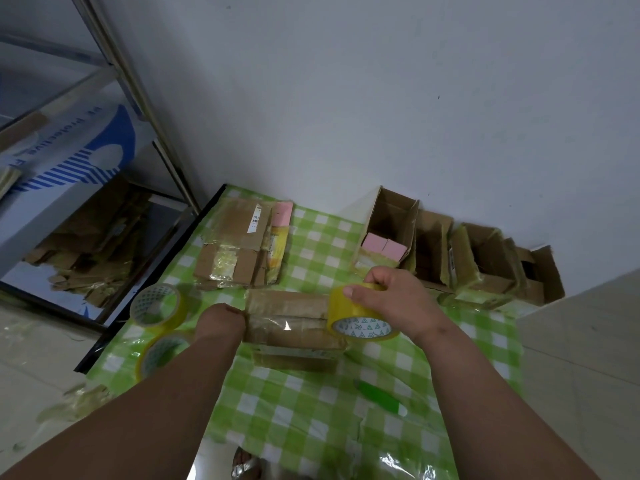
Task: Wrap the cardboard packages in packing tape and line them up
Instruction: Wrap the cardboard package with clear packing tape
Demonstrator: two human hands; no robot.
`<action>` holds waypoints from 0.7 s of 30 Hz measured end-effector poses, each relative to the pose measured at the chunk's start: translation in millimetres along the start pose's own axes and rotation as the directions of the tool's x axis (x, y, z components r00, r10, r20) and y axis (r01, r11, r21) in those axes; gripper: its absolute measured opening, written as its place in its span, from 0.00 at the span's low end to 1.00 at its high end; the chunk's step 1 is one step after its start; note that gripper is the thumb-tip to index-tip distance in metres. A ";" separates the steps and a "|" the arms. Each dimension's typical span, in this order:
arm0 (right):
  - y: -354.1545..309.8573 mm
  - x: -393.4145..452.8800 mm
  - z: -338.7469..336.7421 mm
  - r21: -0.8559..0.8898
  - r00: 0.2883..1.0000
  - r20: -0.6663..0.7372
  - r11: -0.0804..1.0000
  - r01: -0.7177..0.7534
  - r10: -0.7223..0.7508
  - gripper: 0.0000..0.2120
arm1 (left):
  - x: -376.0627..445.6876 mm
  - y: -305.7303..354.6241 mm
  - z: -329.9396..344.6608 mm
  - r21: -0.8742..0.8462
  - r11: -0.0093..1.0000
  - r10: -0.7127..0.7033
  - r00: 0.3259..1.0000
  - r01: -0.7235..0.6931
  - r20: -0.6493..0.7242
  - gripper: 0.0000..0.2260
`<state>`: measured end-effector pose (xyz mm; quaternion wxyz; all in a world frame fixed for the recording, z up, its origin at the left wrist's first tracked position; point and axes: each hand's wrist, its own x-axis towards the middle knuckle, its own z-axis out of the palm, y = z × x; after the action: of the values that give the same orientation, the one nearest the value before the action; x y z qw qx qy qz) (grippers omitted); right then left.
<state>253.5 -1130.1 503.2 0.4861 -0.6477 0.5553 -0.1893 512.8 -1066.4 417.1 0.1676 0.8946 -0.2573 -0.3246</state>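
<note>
right fingers [349,292]: curled over the top of the yellow tape roll [358,315], gripping it
left fingers: hidden behind the package, can't tell how they lie
left hand [221,320]: pressed against the package's left end
package [291,318]: flat on the green-checked worktop [311,410], roll touching its right end
spare tape rolls [157,306]: left of the package
open cardboard boxes [450,251]: behind the package by the wall

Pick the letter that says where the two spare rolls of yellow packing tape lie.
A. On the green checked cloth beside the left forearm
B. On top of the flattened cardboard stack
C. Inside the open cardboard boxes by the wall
A: both spare yellow tape rolls lie on the green checked cloth, just outside the left forearm, while the right hand holds a third roll.
</note>
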 end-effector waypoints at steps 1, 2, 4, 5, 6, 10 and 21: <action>0.4 -0.3 -0.4 0.002 1.000 0.001 1.000 0.003 -0.003 0.19 | -2.7 1.2 0.2 -0.001 1.000 0.006 1.000 -0.006 0.006 0.10; 1.0 -0.6 -0.6 0.004 1.000 0.001 1.000 0.003 -0.003 0.19 | -4.6 0.1 0.4 -0.020 1.000 0.012 1.000 -0.012 0.009 0.11; 2.2 -0.6 -0.5 0.006 1.000 -0.006 1.000 0.003 -0.003 0.19 | -9.5 -1.2 -0.4 -0.104 0.995 0.005 1.000 -0.002 0.027 0.14; 2.8 -0.4 0.1 0.007 1.000 -0.011 1.000 0.002 -0.002 0.19 | -12.7 -1.3 -2.1 -0.148 0.989 -0.008 0.999 0.016 0.051 0.16; 3.4 -0.3 0.7 0.011 1.000 -0.016 1.000 -0.001 0.001 0.19 | -15.4 0.3 -3.8 -0.164 0.986 -0.026 0.996 0.039 0.082 0.20; 5.7 0.4 3.5 0.040 1.000 -0.030 0.999 -0.004 0.005 0.19 | -25.3 7.4 -9.8 0.031 0.999 -0.031 0.977 0.025 0.210 0.32; 8.3 -2.8 7.1 0.033 0.999 -0.036 0.999 0.039 -0.038 0.19 | -48.9 1.8 -0.8 0.344 0.837 0.486 0.868 -0.426 -0.106 0.29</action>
<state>253.8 -1123.8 493.8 0.4834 -0.6466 0.5479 -0.2194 480.6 -1039.9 442.7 0.1216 0.8487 -0.4941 -0.1443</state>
